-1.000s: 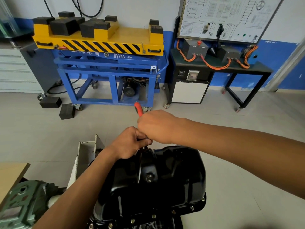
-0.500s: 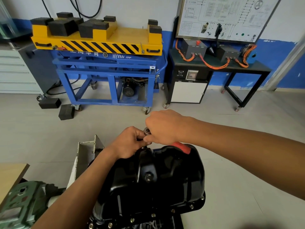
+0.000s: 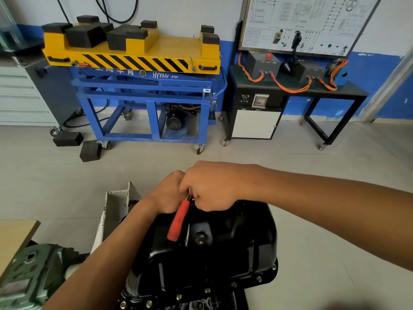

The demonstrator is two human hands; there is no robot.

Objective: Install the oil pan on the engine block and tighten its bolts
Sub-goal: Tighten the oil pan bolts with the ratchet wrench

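The red handle of the ratchet wrench (image 3: 178, 221) has swung round. A second ago it stood up beyond the knuckles, half a second ago it lay to the right under the wrist, and now it points down and towards the camera across the black oil pan (image 3: 225, 258). The right hand (image 3: 211, 186) grips the tool at its head, and the left hand (image 3: 166, 193) is curled round the same spot, apparently steadying the socket. The bolt itself is hidden beneath them at the pan's far edge.

That sweep suggests a bolt being run down. The pan already sits on the engine block, which is mostly out of view, and flange bolts (image 3: 259, 279) line its near rim.

The engine stands over a pale tiled floor (image 3: 324, 198), with a wooden tabletop (image 3: 15, 231) at the left. Behind are a blue lift cart with a yellow platform (image 3: 134, 61), loose black rubber blocks (image 3: 90, 151), a grey drawer cabinet (image 3: 22, 97) and a wiring trainer board (image 3: 301, 21).
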